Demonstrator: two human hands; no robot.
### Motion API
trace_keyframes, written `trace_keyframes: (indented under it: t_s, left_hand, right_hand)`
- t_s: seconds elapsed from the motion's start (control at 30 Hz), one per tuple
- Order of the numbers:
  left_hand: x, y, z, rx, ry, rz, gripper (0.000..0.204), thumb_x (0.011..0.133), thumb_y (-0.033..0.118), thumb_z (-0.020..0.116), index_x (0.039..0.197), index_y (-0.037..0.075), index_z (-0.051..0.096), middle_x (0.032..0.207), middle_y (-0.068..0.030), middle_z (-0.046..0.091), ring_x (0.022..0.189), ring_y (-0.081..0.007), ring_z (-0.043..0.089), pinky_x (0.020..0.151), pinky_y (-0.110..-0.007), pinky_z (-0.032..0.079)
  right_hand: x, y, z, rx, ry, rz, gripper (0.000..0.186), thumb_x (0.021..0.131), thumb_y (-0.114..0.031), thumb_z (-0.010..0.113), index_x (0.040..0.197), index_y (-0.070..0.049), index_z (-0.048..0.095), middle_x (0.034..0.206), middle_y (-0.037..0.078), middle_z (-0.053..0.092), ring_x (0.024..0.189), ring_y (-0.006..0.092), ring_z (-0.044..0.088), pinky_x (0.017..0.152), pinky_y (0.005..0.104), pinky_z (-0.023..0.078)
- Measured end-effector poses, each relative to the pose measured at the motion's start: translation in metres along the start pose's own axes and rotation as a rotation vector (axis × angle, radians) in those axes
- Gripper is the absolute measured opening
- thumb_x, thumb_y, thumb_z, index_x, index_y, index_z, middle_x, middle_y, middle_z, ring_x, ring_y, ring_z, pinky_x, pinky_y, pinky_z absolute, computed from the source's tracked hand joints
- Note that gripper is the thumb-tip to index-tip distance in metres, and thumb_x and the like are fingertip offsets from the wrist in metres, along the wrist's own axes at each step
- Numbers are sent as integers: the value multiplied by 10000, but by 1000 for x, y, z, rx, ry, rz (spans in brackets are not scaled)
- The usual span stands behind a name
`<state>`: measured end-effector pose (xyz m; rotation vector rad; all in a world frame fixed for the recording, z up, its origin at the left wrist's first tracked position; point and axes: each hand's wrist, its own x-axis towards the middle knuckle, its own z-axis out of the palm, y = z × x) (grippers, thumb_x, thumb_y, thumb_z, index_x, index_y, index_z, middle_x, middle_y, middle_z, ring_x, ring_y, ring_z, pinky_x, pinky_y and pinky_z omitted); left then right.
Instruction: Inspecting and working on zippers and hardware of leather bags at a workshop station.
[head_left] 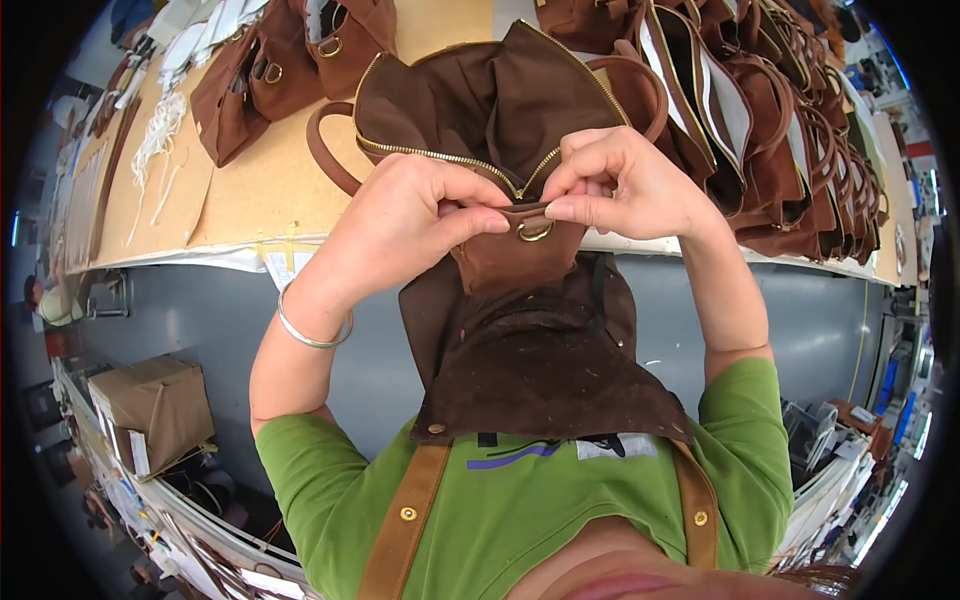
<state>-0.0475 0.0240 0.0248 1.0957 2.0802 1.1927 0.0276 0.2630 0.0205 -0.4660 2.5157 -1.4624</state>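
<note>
A brown leather handbag lies at the near edge of the table, its zipped mouth spread wide and its dark brown lining showing. My left hand pinches the bag's upper edge just left of the zipper's end. On the other side of that end, my right hand grips the same edge between thumb and fingers. The gold zipper teeth meet in a V between my hands. Just below them a gold D-ring hangs on the end panel. Rounded handles stick out at both sides.
More brown handbags stand packed in rows on the right of the table, and others lie at the far left. White strings are heaped on the tan tabletop. A cardboard box sits at lower left.
</note>
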Motion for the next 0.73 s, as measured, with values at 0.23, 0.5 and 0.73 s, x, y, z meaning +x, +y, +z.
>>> trace_keyframes:
  t_s: [0.23, 0.5, 0.73]
  left_hand:
    - [-2, -5, 0, -54, 2, -27, 116, 854, 58, 729, 957, 5, 739, 735, 3, 616, 638, -37, 485, 550, -222, 403]
    - [-6, -15, 4, 96, 123, 249, 58, 853, 38, 693, 905, 14, 703, 736, -33, 594, 684, -135, 506, 621, -262, 421]
    - [-5, -14, 0, 185, 102, 281, 79, 881, 80, 670, 951, 44, 669, 768, -47, 591, 756, -184, 508, 760, -322, 417]
  right_hand:
    - [3, 4, 5, 180, -11, 30, 131, 844, -152, 754, 886, -29, 741, 742, 6, 569, 621, 59, 520, 547, 221, 425]
    - [4, 3, 6, 251, -26, 53, 123, 852, -139, 747, 889, -23, 733, 754, -2, 558, 627, 53, 508, 546, 220, 411]
    - [11, 11, 8, 262, -13, -101, 69, 879, -71, 693, 912, -14, 713, 802, 9, 566, 558, 47, 540, 473, 190, 417]
